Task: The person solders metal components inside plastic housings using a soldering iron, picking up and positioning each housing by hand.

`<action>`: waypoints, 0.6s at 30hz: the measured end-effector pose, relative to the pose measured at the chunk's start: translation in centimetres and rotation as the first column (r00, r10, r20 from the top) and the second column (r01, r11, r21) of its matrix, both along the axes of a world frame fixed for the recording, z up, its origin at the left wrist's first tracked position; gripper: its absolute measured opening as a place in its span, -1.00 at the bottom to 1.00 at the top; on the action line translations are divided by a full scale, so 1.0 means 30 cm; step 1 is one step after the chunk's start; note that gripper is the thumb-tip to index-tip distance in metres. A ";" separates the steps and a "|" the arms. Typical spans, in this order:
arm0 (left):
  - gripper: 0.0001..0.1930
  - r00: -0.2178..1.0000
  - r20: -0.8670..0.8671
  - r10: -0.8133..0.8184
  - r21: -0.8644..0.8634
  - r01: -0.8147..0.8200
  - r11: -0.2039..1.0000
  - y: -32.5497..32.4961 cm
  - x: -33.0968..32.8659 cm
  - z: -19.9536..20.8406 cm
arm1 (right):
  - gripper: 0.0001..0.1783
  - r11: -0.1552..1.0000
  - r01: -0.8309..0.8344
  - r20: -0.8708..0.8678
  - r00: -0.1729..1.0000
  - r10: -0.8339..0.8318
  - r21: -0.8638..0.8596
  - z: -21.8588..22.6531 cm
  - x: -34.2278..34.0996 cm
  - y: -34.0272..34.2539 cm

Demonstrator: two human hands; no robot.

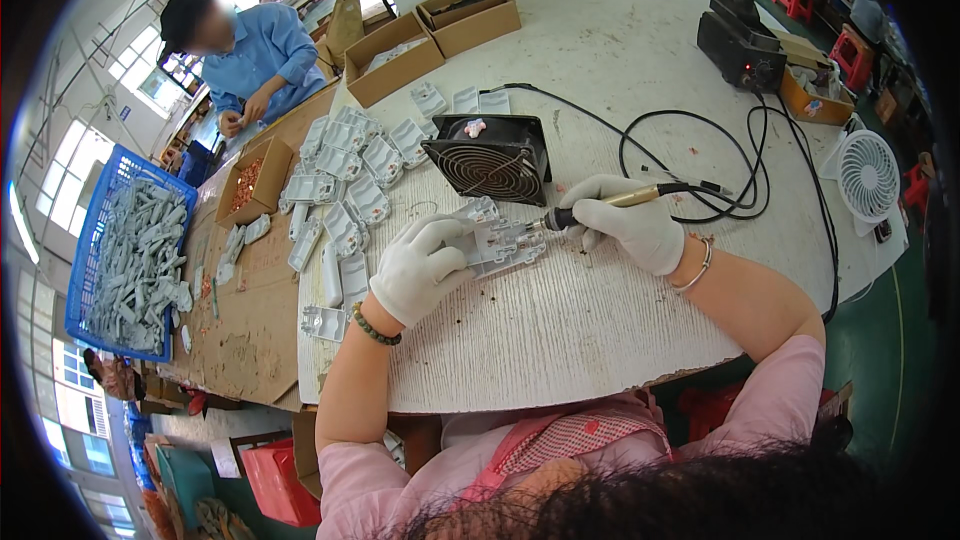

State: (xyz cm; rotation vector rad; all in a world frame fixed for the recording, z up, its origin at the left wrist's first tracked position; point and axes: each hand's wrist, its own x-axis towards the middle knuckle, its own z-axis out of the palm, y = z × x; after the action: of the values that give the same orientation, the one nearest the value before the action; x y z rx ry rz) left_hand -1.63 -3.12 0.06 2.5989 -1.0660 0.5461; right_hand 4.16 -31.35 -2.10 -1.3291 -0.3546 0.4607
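From the head view, I'm watching a person in white gloves lean over a pale, worn table (pixel 580 330). The left hand (pixel 420 265) has its fingers resting on the left part of a grey plastic housing (pixel 498 248), steadying it; how tightly they grip, I can't tell. The housing lies on the table in front of the person, its compartments facing up. The right hand (pixel 630 225) has its fingers closed around a soldering iron (pixel 632 197) with a gold-coloured handle and black grip, held like a pen. The iron points left and down, its tip at the housing's right part, though whether it touches is too small to make out.

Just beyond the work stands a square black fan (pixel 490 168). A black cable (pixel 690 112) loops across the table to its right, towards a black power unit (pixel 742 48) with a small red light; a round white fan (pixel 867 172) stands at the right edge. Left of the hands lies a loose heap of similar grey housings (pixel 345 155). Further left are a cardboard box (pixel 277 176) of copper-coloured bits and a blue basket (pixel 79 250) full of grey parts. Across from them, a co-worker (pixel 268 50) in a blue shirt has both hands together.
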 end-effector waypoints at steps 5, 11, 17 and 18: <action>-0.77 1.000 -0.005 0.002 -0.003 -0.002 1.000 0.001 0.007 -0.001 | -0.82 0.998 -0.059 0.029 0.998 0.060 -0.027 -0.003 0.003 0.005; -0.77 1.000 -0.001 -0.005 -0.011 0.005 1.000 0.005 0.006 -0.007 | -0.80 1.000 -0.011 0.031 0.999 0.012 -0.021 0.002 0.000 0.004; -0.77 0.998 -0.017 -0.057 -0.024 0.057 0.998 0.004 0.003 -0.004 | -0.80 0.959 0.069 -0.149 0.988 -0.029 0.275 -0.036 0.025 -0.009; -0.78 0.982 -0.172 -0.081 -0.137 0.058 0.989 0.008 -0.004 -0.013 | -0.80 0.959 0.069 -0.148 0.989 -0.029 0.274 -0.040 0.027 -0.009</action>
State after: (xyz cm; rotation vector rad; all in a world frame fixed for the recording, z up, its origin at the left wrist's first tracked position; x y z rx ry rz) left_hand -1.74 -2.88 -0.35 2.4343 -1.0222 0.3491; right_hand 4.97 -31.61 -3.30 -1.0220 -0.2562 0.4436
